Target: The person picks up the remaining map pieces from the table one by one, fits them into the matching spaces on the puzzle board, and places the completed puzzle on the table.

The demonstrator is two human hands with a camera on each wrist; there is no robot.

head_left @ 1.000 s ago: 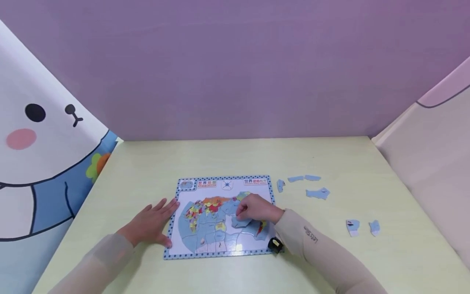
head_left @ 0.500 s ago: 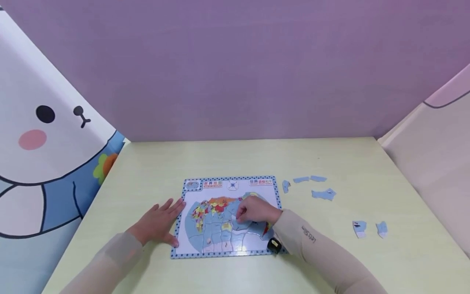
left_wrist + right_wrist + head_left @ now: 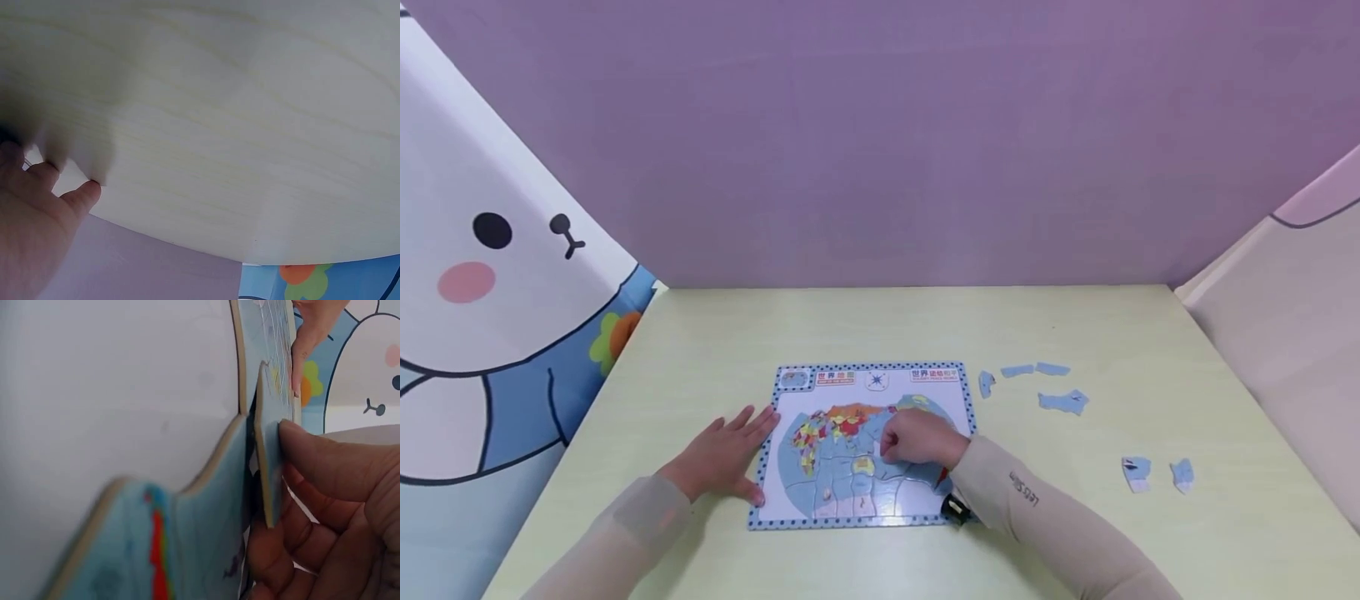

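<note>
A world-map jigsaw board with a dotted blue border lies on the table, largely filled with pieces. My left hand rests at its left edge, fingers spread; the left wrist view shows part of that hand against the tabletop. Over the right-middle of the map, my right hand has curled fingers. In the right wrist view that hand pinches a light blue puzzle piece, thumb on its face. The piece stands slightly raised from the neighbouring pieces. From the head view, the hand covers much of that spot.
Several loose blue puzzle pieces lie right of the board, including a long one and two farther right, one of them with a pale end. A black wrist device sits over the board's lower right corner. A purple backdrop rises behind the table.
The blue piece has gone from tilted over a white gap to lying lower in it, and the right hand stays on it. The left hand keeps its place. The head view has shifted slightly.
</note>
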